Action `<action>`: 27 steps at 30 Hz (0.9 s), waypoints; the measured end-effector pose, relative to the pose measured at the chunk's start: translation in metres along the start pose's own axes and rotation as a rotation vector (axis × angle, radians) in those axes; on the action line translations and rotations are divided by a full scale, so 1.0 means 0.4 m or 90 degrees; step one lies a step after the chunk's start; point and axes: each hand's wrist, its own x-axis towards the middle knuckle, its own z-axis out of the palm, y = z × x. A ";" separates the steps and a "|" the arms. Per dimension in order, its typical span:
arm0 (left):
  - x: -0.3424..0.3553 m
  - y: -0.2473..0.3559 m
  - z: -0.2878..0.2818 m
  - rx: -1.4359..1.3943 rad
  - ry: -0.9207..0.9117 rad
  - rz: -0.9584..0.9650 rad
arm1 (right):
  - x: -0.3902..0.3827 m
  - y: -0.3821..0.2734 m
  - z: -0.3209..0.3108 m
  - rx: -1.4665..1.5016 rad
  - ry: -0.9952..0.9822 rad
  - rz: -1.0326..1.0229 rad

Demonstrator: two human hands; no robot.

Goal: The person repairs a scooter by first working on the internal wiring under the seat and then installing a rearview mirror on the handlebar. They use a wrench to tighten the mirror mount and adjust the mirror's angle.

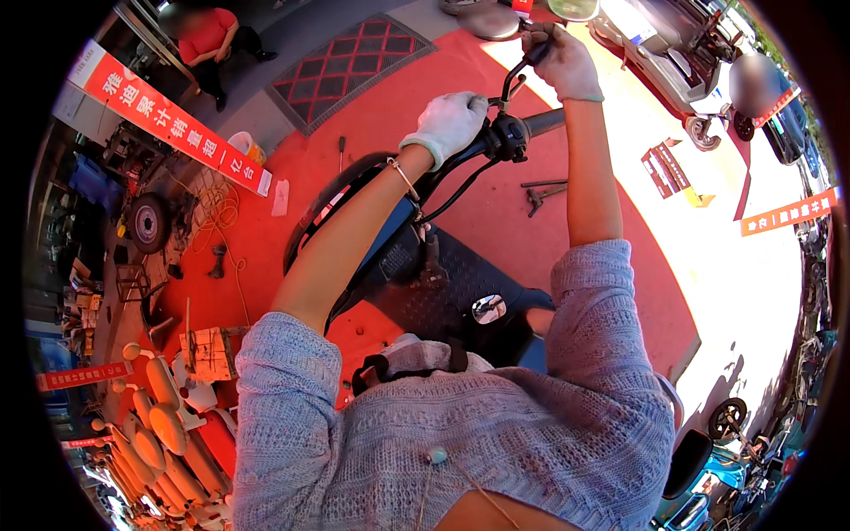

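Note:
In front of me stands a dark electric scooter with a blue panel [386, 237] and a black handlebar grip [544, 122]. My right hand [567, 66], in a white glove, is closed around the upper part of a bent black mirror stem [511, 81]. That stem rises from the handlebar switch housing [507, 140]. My left hand [447, 126], also gloved in white, is beside the stem's foot with its fingers curled; what they hold is hidden. A rounded grey piece [492, 23] shows just beyond my right hand; whether it joins the stem, I cannot tell.
Hand tools [542, 195] lie on the red mat right of the scooter. A yellow hose [212, 217] and a tyre [149, 223] are at the left. Another scooter [660, 53] stands at far right. A seated person [211, 44] is at far left, another person [757, 88] at right.

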 end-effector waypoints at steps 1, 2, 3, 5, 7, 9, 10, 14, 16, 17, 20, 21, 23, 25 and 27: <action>-0.016 -0.013 -0.014 -0.007 0.007 -0.032 | -0.067 0.029 0.036 -0.045 0.013 -0.133; -0.028 -0.016 -0.014 -0.026 0.008 -0.057 | -0.143 0.044 0.070 -0.102 0.033 -0.270; -0.031 -0.020 -0.013 -0.029 0.040 -0.063 | -0.222 0.060 0.141 -0.293 0.049 -0.351; -0.020 -0.005 -0.005 -0.027 0.064 -0.054 | -0.268 0.116 0.243 -0.655 0.015 -0.486; -0.018 -0.025 0.004 0.008 0.041 -0.032 | -0.234 0.194 0.294 -1.021 -0.078 -0.528; -0.012 -0.030 0.002 0.021 0.033 -0.020 | -0.123 0.219 0.334 -1.248 -0.165 -0.353; -0.012 -0.021 0.005 0.001 0.050 -0.035 | -0.061 0.213 0.344 -1.262 -0.208 -0.180; -0.007 -0.012 0.008 0.000 0.060 -0.019 | 0.105 0.149 0.152 -0.536 0.041 -0.001; -0.009 0.031 0.017 -0.014 0.025 -0.009 | 0.084 0.026 -0.049 -0.228 -0.106 -0.048; -0.021 0.007 0.006 -0.007 0.028 -0.040 | 0.047 0.035 -0.055 -0.087 -0.089 -0.070; -0.029 -0.013 0.005 -0.011 0.035 -0.065 | -0.180 0.073 0.078 -0.116 0.000 -0.339; -0.030 -0.017 0.008 -0.007 0.055 -0.060 | -0.250 0.107 0.152 -0.302 0.027 -0.386; -0.023 -0.008 0.015 -0.014 0.082 -0.036 | -0.265 0.173 0.229 -0.701 0.028 -0.517; -0.038 -0.017 -0.001 -0.009 0.073 -0.009 | -0.204 0.231 0.267 -1.106 -0.045 -0.519; -0.024 -0.016 0.008 0.025 0.085 -0.039 | -0.093 0.216 0.310 -1.161 -0.131 -0.198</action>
